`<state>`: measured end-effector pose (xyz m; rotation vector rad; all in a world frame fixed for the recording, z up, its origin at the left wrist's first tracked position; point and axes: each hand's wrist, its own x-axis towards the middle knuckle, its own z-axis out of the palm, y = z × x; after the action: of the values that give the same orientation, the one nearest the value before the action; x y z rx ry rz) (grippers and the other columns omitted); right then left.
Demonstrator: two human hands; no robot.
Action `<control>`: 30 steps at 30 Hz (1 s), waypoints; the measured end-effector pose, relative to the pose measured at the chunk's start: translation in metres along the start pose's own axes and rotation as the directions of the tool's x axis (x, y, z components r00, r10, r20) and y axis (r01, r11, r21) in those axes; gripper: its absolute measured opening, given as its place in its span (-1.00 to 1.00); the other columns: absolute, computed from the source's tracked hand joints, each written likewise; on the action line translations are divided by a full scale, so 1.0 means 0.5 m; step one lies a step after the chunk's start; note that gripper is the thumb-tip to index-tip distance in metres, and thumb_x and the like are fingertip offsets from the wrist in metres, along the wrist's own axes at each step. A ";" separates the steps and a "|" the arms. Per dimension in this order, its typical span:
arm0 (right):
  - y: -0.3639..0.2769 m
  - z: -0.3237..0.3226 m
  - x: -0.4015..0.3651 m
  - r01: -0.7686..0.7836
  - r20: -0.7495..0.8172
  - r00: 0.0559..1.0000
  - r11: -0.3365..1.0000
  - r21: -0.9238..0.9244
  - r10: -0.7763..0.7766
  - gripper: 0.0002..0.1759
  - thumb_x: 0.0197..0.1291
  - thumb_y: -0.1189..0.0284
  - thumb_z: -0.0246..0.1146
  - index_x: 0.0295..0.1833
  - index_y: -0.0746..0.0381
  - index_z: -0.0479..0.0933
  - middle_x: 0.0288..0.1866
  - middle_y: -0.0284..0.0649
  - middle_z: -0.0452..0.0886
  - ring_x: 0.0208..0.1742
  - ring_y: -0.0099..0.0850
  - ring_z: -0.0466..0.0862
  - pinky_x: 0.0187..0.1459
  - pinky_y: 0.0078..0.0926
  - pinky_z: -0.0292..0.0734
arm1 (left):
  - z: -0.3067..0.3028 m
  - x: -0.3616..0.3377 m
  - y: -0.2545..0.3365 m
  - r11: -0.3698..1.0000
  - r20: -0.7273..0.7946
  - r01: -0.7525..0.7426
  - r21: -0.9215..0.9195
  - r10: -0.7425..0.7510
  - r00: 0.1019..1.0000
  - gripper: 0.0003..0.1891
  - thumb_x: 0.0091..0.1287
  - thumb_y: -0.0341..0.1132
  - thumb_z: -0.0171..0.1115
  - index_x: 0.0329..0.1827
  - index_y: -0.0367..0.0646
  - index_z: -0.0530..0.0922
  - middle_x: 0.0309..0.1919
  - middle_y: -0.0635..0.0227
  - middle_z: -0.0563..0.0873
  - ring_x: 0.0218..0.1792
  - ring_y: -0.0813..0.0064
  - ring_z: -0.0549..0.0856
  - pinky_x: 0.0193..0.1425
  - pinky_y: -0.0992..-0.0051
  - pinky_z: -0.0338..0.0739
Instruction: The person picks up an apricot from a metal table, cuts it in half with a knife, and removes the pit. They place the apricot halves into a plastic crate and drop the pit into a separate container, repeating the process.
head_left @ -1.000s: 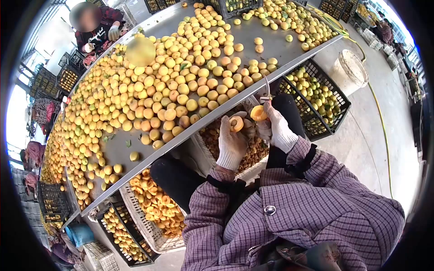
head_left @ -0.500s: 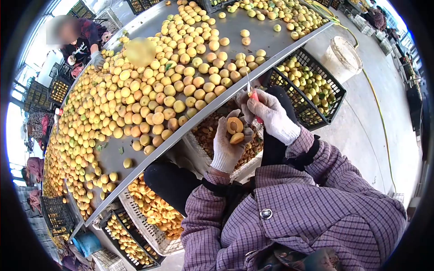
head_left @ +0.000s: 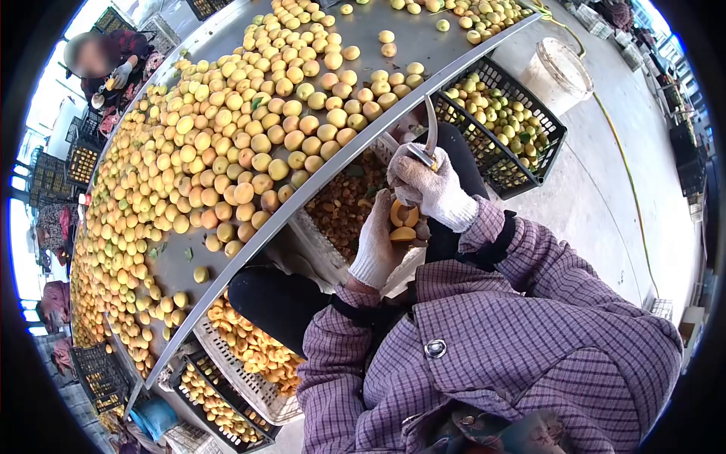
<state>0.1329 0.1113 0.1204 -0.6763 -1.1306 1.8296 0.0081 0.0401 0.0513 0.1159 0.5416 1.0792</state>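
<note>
My left hand (head_left: pixel 378 246), in a white glove, is wrapped round a cut apricot (head_left: pixel 403 217), its orange inside facing up in two parts. Just above it, my right hand (head_left: pixel 435 185), gloved too, grips a knife (head_left: pixel 432 132) whose curved blade points up and away from the fruit. The fingertips of my right hand are close over the apricot; whether they touch it I cannot tell. Beneath both hands sits a crate of brown pits (head_left: pixel 340 208). Many whole apricots (head_left: pixel 219 151) lie on the metal table (head_left: pixel 181 261) beyond its raised edge.
A white crate of apricot halves (head_left: pixel 253 344) stands at lower left beside a black crate (head_left: pixel 219 401). At the right are a black crate of greenish fruit (head_left: pixel 503 121) and a white bucket (head_left: pixel 558 74). Another person (head_left: pixel 113 57) sits across the table.
My right hand has moved down and left over the fruit, and the knife blade has swung upright. The view has shifted slightly. The other person's gloved hand has lifted off the table fruit.
</note>
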 end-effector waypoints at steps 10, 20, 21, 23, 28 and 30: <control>0.055 -0.018 0.038 0.035 -0.187 0.982 0.940 0.338 0.031 -0.67 0.42 0.25 0.27 -0.37 0.20 0.49 -0.65 -0.38 0.39 -0.77 -0.58 0.23 -0.70 -0.52 0.05 | 0.011 -0.001 -0.001 0.999 -0.182 -0.024 0.033 0.029 0.983 -0.66 0.56 0.01 0.05 0.04 -0.10 0.48 -0.23 0.29 0.63 -0.30 0.32 0.64 -0.25 0.33 0.54; 0.060 -0.021 0.052 -0.092 -0.282 0.913 0.823 0.560 0.294 -0.56 0.48 0.07 0.14 -0.43 0.09 0.37 -0.73 -0.47 0.14 -0.76 -0.53 0.13 -0.66 -0.44 0.03 | 0.013 0.010 -0.012 0.996 -0.204 -0.054 0.069 0.067 0.977 -0.61 0.58 0.02 -0.02 0.12 -0.13 0.49 -0.14 0.24 0.65 -0.24 0.34 0.68 -0.21 0.32 0.59; 0.060 -0.016 0.054 -0.091 -0.269 0.905 0.766 0.636 0.330 -0.56 0.49 0.07 0.13 -0.42 0.08 0.37 -0.72 -0.48 0.14 -0.76 -0.53 0.14 -0.66 -0.44 0.04 | 0.015 0.008 -0.018 0.996 -0.207 -0.054 0.073 0.068 0.976 -0.61 0.58 0.02 -0.02 0.12 -0.13 0.49 -0.14 0.24 0.65 -0.24 0.34 0.68 -0.21 0.32 0.59; 0.060 -0.010 0.052 -0.101 -0.291 0.895 0.787 0.608 0.339 -0.59 0.50 0.09 0.12 -0.42 0.06 0.38 -0.71 -0.49 0.16 -0.76 -0.53 0.13 -0.64 -0.45 0.05 | 0.019 0.002 -0.024 0.910 -0.141 -0.271 0.313 0.327 0.935 -0.63 0.59 -0.03 0.01 0.13 -0.17 0.46 -0.16 0.24 0.67 -0.23 0.31 0.72 -0.20 0.31 0.64; 0.046 -0.017 0.045 -0.090 -0.174 0.965 0.873 0.479 0.195 -0.62 0.50 0.16 0.15 -0.40 0.11 0.38 -0.70 -0.47 0.20 -0.76 -0.56 0.14 -0.65 -0.46 0.05 | -0.014 0.020 0.000 0.912 -0.022 -0.259 0.318 0.280 0.960 -0.63 0.59 -0.08 0.04 0.20 -0.22 0.41 -0.25 0.25 0.68 -0.28 0.30 0.75 -0.17 0.32 0.69; 0.032 -0.035 0.039 -0.044 -0.074 0.994 0.920 0.388 0.078 -0.70 0.43 0.26 0.25 -0.34 0.17 0.45 -0.69 -0.45 0.29 -0.76 -0.60 0.18 -0.66 -0.51 0.09 | 0.002 0.004 0.014 0.799 -0.048 -0.226 0.557 0.303 0.952 -0.49 0.63 0.10 -0.17 0.17 -0.22 0.44 -0.25 0.24 0.68 -0.33 0.33 0.72 -0.24 0.36 0.65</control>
<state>0.1310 0.1325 0.0982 -0.5566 -0.6655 1.9798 0.0037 0.0451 0.0539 0.6448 0.9736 1.1834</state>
